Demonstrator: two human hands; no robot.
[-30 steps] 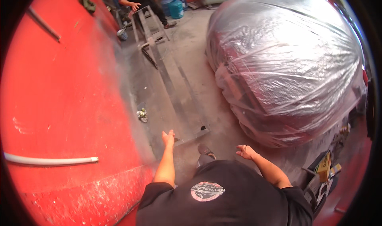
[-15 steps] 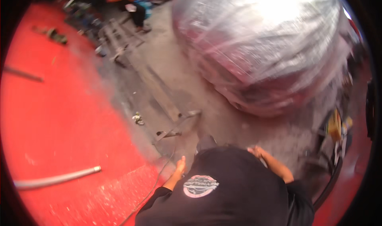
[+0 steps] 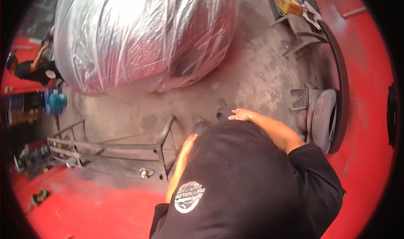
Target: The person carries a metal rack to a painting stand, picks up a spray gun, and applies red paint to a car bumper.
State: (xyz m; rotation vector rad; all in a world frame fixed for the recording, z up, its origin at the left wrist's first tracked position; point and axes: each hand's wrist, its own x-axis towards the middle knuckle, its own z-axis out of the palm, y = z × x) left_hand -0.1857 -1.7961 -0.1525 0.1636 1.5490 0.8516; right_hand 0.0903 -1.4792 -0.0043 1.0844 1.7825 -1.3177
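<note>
My left hand (image 3: pixel 190 141) hangs beside my black shirt, its fingers stretched out and partly hidden by the cloth. Held in front of my waist, my right hand (image 3: pixel 243 115) has its fingers extended to the left, with nothing visible in it. A low dark metal frame (image 3: pixel 118 152) stands on the floor to the left, nearest my left hand but apart from it. Ahead is a large rounded bulk, car-like in shape, draped in shiny clear plastic sheeting (image 3: pixel 143 37). Neither hand touches it.
At right are a dusty tire (image 3: pixel 324 117), a long curved black strip (image 3: pixel 341 83), a grey chair (image 3: pixel 305 30) and a yellow box (image 3: pixel 286 3). Another person (image 3: pixel 33 68) is at far left, near a blue water jug (image 3: pixel 55 101). Red surfaces border both sides.
My view has swung to the right: the plastic-covered bulk and metal frame now lie farther left, and the tire shows at right. My right hand has come in front of my waist.
</note>
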